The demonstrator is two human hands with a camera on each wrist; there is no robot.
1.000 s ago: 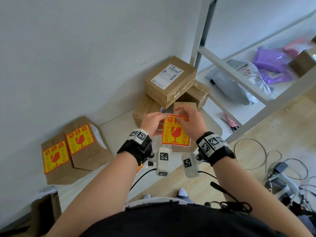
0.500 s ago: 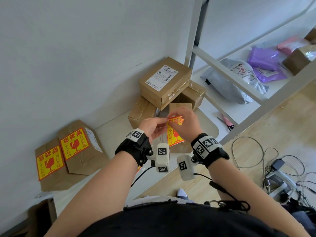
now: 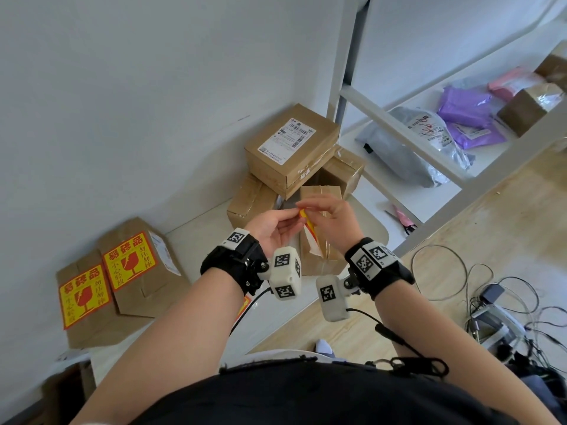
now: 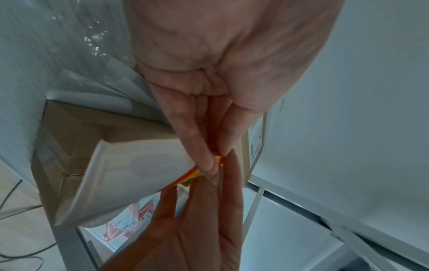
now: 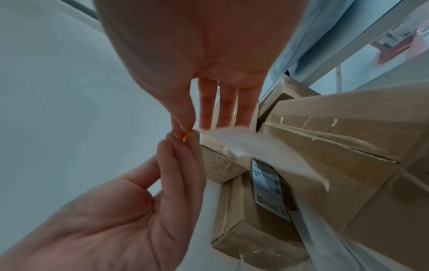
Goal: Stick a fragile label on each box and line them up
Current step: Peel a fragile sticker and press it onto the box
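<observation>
A red-and-yellow fragile label (image 3: 310, 230) hangs edge-on between my hands, its white backing (image 4: 139, 174) facing the wrist cameras. My left hand (image 3: 295, 215) pinches the label's top corner between thumb and fingers (image 4: 210, 163). My right hand (image 3: 307, 210) pinches the same corner (image 5: 184, 134), with its other fingers straight. Just beyond and below the hands lies a pile of plain cardboard boxes (image 3: 291, 145), and one upright box (image 3: 320, 191) stands right under them. Two boxes with fragile labels (image 3: 82, 296) (image 3: 132, 262) lean side by side against the wall at the left.
To the right stands a white shelf frame (image 3: 399, 124) with grey and purple mailer bags (image 3: 466, 108) and pink scissors (image 3: 402, 219) on it. Cables and a charger (image 3: 491, 292) lie on the wooden floor at the right. The white wall (image 3: 153, 102) closes off the back.
The label faced me flat a second ago; it has turned edge-on. Both hands have drawn together at its top corner and risen slightly.
</observation>
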